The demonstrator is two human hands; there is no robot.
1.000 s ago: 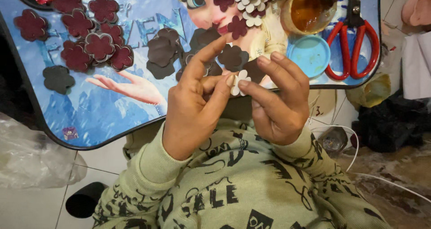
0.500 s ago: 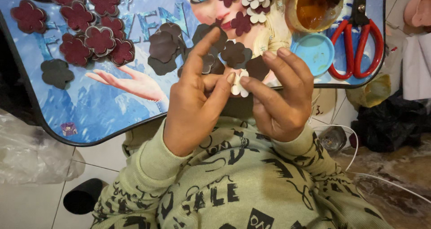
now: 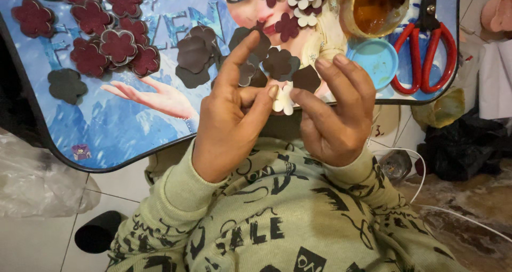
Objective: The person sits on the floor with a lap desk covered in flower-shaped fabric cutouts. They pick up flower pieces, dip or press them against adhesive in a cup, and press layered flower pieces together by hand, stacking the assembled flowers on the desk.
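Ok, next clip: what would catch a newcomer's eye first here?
Dead centre, the left hand and right hand pinch a small white flower-shaped cutout between their fingertips. Behind them a blue cartoon-printed tray table carries maroon flower cutouts at its left and red-handled scissors at its right.

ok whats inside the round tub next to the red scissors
The tub holds an amber, glue-like liquid with a dark patch at its upper right. Its top edge is cut off by the frame, and the bottom is hidden under the liquid. Its blue lid lies beside it.
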